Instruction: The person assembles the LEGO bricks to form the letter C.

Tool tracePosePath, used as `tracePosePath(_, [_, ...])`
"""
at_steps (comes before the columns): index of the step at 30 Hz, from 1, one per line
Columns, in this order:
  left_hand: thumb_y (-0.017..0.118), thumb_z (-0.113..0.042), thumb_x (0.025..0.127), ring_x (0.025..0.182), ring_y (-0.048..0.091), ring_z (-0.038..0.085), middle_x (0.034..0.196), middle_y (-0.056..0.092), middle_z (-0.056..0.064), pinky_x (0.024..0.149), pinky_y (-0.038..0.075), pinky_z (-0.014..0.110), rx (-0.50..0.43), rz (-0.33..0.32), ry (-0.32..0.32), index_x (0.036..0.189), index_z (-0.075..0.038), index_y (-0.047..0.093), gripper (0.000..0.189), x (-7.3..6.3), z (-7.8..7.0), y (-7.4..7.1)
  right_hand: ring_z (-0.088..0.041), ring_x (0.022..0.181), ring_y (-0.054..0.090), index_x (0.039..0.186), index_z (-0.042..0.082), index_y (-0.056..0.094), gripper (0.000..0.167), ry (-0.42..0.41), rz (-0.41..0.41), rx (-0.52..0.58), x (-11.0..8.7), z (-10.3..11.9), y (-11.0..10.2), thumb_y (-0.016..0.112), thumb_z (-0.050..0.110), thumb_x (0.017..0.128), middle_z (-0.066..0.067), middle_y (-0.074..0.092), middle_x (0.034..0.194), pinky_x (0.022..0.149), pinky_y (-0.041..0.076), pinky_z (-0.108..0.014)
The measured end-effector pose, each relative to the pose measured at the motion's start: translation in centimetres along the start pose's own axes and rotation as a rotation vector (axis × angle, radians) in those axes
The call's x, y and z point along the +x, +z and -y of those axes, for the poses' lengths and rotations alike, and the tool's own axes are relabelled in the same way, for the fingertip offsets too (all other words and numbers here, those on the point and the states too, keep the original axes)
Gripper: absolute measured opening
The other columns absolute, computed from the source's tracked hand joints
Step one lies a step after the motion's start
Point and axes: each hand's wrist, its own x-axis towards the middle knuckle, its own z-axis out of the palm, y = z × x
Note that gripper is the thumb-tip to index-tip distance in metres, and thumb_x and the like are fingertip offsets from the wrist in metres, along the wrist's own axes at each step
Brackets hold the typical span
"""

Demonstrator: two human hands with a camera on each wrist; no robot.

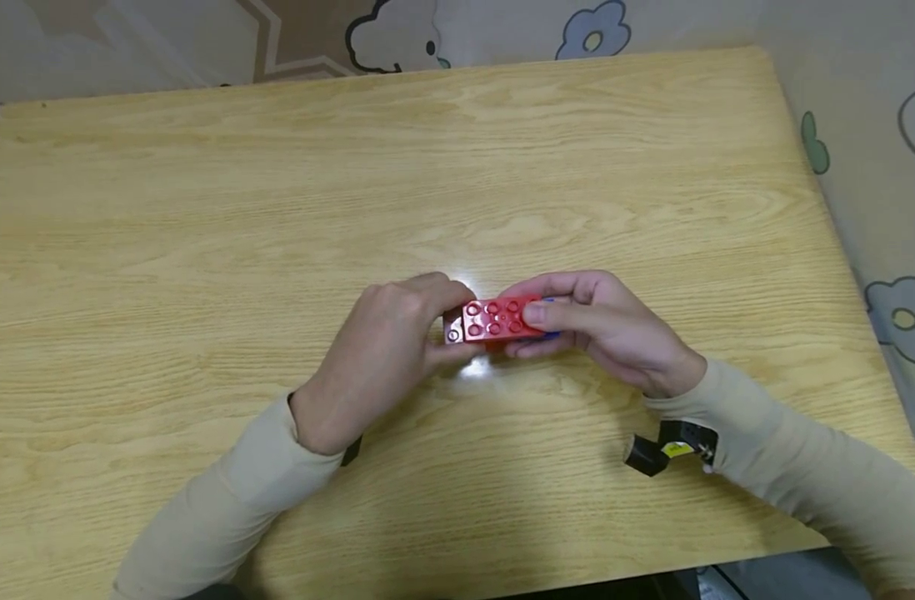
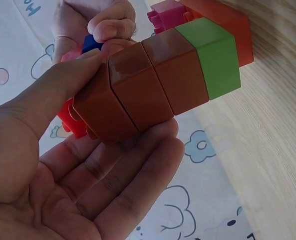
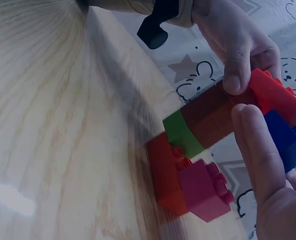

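Both hands hold one assembly of toy building bricks above the wooden table. My left hand (image 1: 382,354) grips its column of brown bricks (image 2: 145,85), thumb on one side and fingers on the other. My right hand (image 1: 615,329) pinches the end of the red brick (image 1: 495,320), thumb over the studs. The red brick tops the column, and a blue brick (image 3: 282,140) sits under its overhanging end. Below the brown bricks comes a green brick (image 2: 215,57). An orange-red brick (image 3: 165,175) is at the bottom, with a pink brick (image 3: 202,190) on it beside the column.
A wood-grain table (image 1: 240,208) extends around the hands. Patterned walls (image 1: 487,33) border its far and right sides. A small black camera (image 1: 671,446) is strapped at the right wrist.
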Motion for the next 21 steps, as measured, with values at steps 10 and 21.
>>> tracePosePath(10, [0.096,-0.015,0.086,0.081,0.069,0.018,0.097,0.077,0.005,0.073,0.057,0.035,0.012,0.01,-0.019,0.106,-0.002,0.08,0.029,0.0,-0.1,-0.2,-0.033,0.11,0.075,0.144,-0.01,0.06,0.041,-0.026,-0.063,-0.2,-0.6,0.5,-0.5,0.058,0.017,0.113,-0.025,0.069,0.134,0.094,0.061,-0.045])
tracePosePath(21, [0.097,-0.017,0.083,0.085,0.07,0.015,0.098,0.077,0.004,0.077,0.059,0.037,0.024,0.015,-0.031,0.107,-0.003,0.08,0.032,0.0,-0.1,-0.2,-0.023,0.084,0.064,0.137,0.008,0.07,0.033,-0.121,-0.088,-0.85,-1.3,-0.9,-3.4,0.062,0.003,0.106,-0.005,0.07,0.103,0.071,0.055,-0.031])
